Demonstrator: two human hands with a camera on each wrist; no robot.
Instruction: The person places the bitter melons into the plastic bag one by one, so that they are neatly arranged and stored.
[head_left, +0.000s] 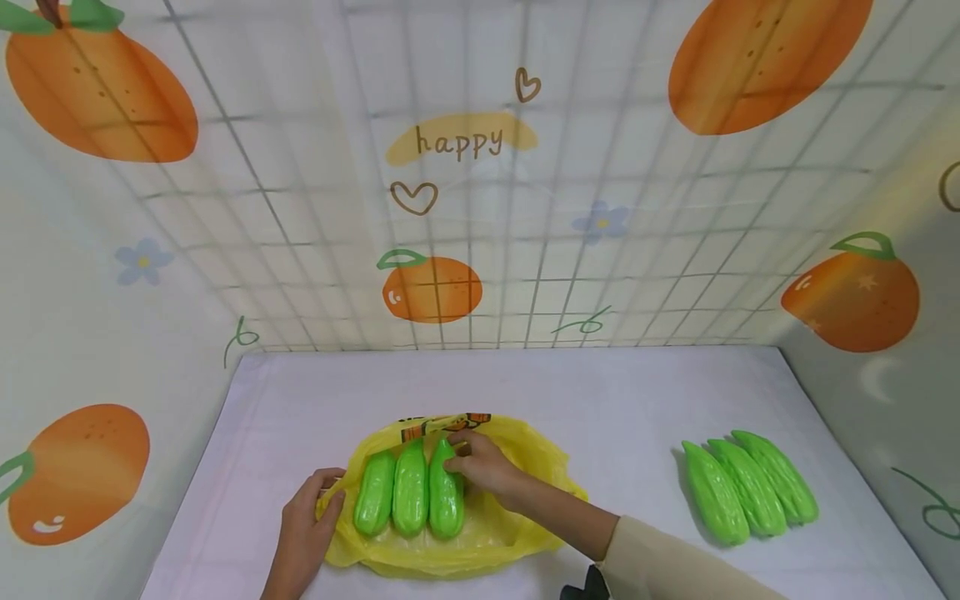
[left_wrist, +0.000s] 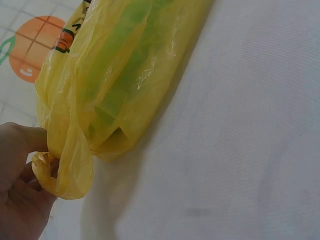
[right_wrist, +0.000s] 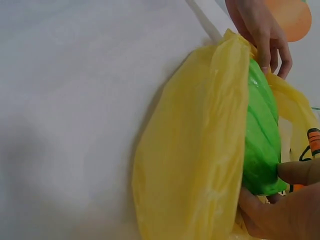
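Note:
A yellow plastic bag (head_left: 517, 529) lies spread open on the table in the head view. Three glossy green gourds (head_left: 410, 492), plump with pointed tops, sit side by side in its left half. My right hand (head_left: 487, 467) reaches over the bag and pinches the rightmost gourd (head_left: 446, 504) near its upper end. In the right wrist view, thumb and fingers hold the green gourd (right_wrist: 262, 130) at its near end. At the bag's left edge, my left hand (head_left: 303, 517) holds the rim; the left wrist view shows it gripping a bag handle loop (left_wrist: 75, 175).
Three more green gourds (head_left: 750, 492) lie together at the table's right side. The white-covered table (head_left: 615, 392) meets a wall cloth (head_left: 495, 233) printed with oranges at its far edge. A small black object (head_left: 587, 586) shows beneath the right sleeve.

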